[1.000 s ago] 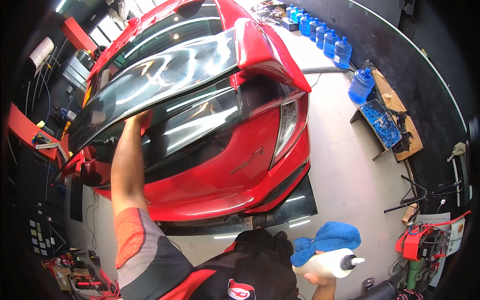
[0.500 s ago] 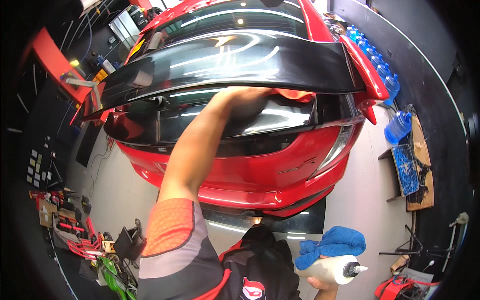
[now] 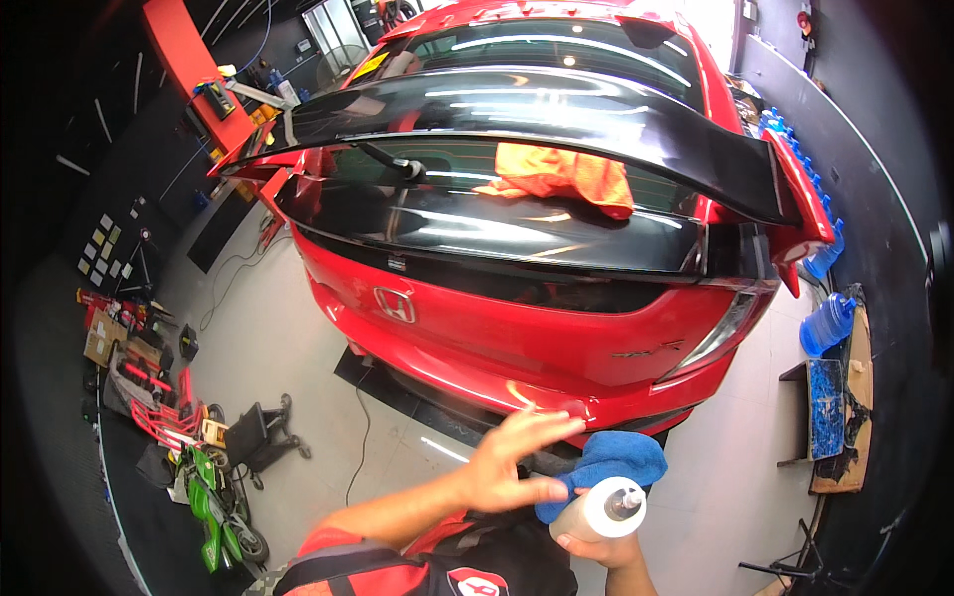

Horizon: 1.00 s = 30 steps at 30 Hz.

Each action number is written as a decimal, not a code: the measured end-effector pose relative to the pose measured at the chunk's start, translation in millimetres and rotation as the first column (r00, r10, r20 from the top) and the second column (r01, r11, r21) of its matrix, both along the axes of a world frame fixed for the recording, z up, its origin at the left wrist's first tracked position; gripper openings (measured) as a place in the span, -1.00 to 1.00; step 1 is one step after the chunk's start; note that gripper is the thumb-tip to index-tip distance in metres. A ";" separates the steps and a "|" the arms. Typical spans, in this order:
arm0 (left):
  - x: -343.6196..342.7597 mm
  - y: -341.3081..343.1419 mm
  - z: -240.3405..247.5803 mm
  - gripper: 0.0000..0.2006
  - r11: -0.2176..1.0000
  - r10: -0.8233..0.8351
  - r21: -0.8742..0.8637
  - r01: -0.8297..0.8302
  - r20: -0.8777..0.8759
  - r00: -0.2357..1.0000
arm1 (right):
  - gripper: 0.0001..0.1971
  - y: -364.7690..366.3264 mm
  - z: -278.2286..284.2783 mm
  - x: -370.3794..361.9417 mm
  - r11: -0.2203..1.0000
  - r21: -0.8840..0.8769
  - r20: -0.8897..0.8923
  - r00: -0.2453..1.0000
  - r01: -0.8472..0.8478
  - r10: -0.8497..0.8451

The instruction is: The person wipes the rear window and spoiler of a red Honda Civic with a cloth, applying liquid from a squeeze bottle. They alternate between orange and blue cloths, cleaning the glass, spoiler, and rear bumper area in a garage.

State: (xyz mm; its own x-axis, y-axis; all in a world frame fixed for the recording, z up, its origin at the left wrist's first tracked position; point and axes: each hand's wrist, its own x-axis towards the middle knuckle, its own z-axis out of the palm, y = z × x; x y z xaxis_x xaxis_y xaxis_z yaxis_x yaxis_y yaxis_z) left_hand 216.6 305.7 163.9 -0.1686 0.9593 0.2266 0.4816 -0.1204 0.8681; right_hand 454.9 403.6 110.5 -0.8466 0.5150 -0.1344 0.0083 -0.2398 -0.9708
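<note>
Cloth (image 3: pixel 566 181) is now lying unheld below the spoiler (image 3: pixel 556 107); the left hand (image 3: pixel 509 467), no longer on it, is spreading wide, free, near the bottle (image 3: pixel 584 519) that the right hand (image 3: pixel 606 550) is holding with the towel (image 3: pixel 618 457).

Cloth (image 3: pixel 561 181) on the car (image 3: pixel 517 333) beneath its spoiler (image 3: pixel 537 109), bottle (image 3: pixel 586 515) and towel (image 3: pixel 624 459) before the bumper (image 3: pixel 437 370), jugs (image 3: pixel 827 326) at right.

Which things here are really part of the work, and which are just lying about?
Seems part of the work:
red car
orange cloth on its rear
pale bottle in the right fingers
blue cloth against the bottle

Seems just lying about:
green motorbike
black wheeled stool
blue water jug
cardboard box
</note>
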 end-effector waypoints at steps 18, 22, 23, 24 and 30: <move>-70.2 -232.0 -3.4 -0.14 0.827 0.449 -0.124 -0.549 0.732 0.512 | -0.42 -161.0 -1.1 -222.1 0.912 0.040 -0.179 0.895 -0.408 0.409; -112.4 -294.5 2.3 -0.40 0.703 0.535 -0.039 -0.710 0.686 0.493 | -0.55 -216.7 -1.8 -288.2 0.900 -0.041 -0.340 0.853 -0.434 0.396; -121.5 -305.2 6.1 -0.33 0.667 0.576 -0.055 -0.743 0.671 0.467 | -0.51 -231.0 -2.2 -312.1 0.909 -0.088 -0.449 0.831 -0.408 0.330; -131.3 -315.9 9.1 -0.26 0.631 0.614 -0.071 -0.773 0.654 0.441 | -0.48 -238.2 4.1 -322.4 0.853 -0.260 -0.400 0.855 -0.452 0.330; -184.2 -351.0 12.5 -0.28 0.586 0.513 -0.134 -0.799 0.824 0.238 | -0.56 -248.6 48.9 -409.1 0.748 -0.127 -0.217 0.754 -0.651 0.620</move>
